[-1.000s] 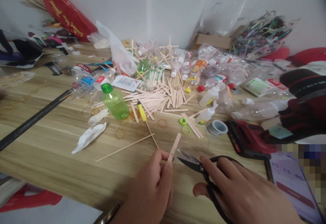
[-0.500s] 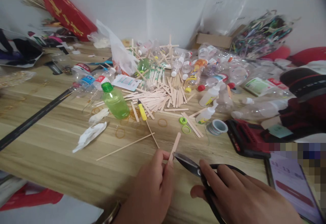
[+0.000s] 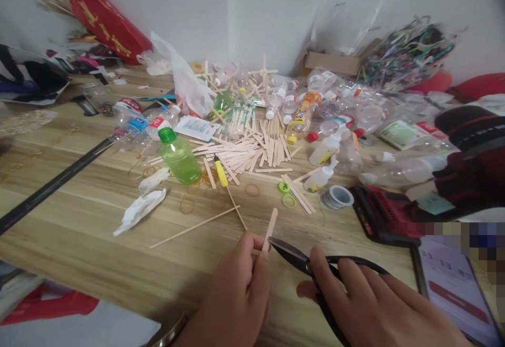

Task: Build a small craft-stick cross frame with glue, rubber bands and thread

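My left hand [image 3: 240, 284] pinches a flat wooden craft stick [image 3: 270, 225] that points up and away from me. In my right hand [image 3: 366, 299] is a pair of black-handled scissors [image 3: 290, 255], fingers and thumb around the handles. The scissor tips touch the edge of the craft stick just above my left fingertips. Just beyond my left hand lie two thin wooden skewers [image 3: 195, 226], one crossing the other. A yellow-handled screwdriver [image 3: 221, 172] rests at the upper end of one of them.
A green bottle [image 3: 179, 157] stands left of centre. Behind is a pile of craft sticks [image 3: 236, 155], with many plastic bottles [image 3: 366, 115] at the back right. Glue bottles [image 3: 319, 179], a wire spool [image 3: 336, 198], a red power tool [image 3: 382, 213] and a phone [image 3: 450, 284] lie to the right.
Both hands stay nearly in place. The craft stick and scissors have shifted only slightly, and the scissor handles look a little wider apart.
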A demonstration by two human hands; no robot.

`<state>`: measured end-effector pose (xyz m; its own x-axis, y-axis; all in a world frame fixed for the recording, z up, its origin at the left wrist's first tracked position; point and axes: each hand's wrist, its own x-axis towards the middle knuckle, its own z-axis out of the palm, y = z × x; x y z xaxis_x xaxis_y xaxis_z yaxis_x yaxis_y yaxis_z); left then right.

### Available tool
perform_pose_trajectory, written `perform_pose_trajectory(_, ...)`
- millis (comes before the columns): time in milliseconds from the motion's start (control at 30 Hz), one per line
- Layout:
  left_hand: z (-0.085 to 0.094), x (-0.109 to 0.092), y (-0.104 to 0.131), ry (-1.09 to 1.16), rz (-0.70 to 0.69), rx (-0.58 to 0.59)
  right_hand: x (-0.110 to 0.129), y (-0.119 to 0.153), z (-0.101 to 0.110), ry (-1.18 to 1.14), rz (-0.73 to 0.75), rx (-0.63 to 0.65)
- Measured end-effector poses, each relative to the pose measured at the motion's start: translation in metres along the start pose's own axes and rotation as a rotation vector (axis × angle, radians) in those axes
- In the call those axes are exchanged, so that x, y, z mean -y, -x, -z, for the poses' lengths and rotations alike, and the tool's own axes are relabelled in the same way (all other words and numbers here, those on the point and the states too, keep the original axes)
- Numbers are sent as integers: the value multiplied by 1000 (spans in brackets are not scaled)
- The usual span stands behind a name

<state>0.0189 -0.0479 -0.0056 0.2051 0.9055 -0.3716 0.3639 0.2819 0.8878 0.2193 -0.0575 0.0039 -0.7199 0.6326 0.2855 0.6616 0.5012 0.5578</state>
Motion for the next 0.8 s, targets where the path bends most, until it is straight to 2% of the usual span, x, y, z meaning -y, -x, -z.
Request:
perform_pose_trajectory(200, 4, -6, -2, 125, 87, 51, 2, 0, -5, -112, -38, 27)
perform_pose_trajectory(433, 4, 1, -4, 191, 127, 115, 1, 8, -22, -426, -109, 85)
perform_pose_trajectory(633, 3, -3, -2, 143, 106, 57, -7, 15, -23, -386, -173, 106)
perform_pose_trajectory(800, -1, -1, -1, 75, 63, 36, 0, 19, -18, -310, -179, 93)
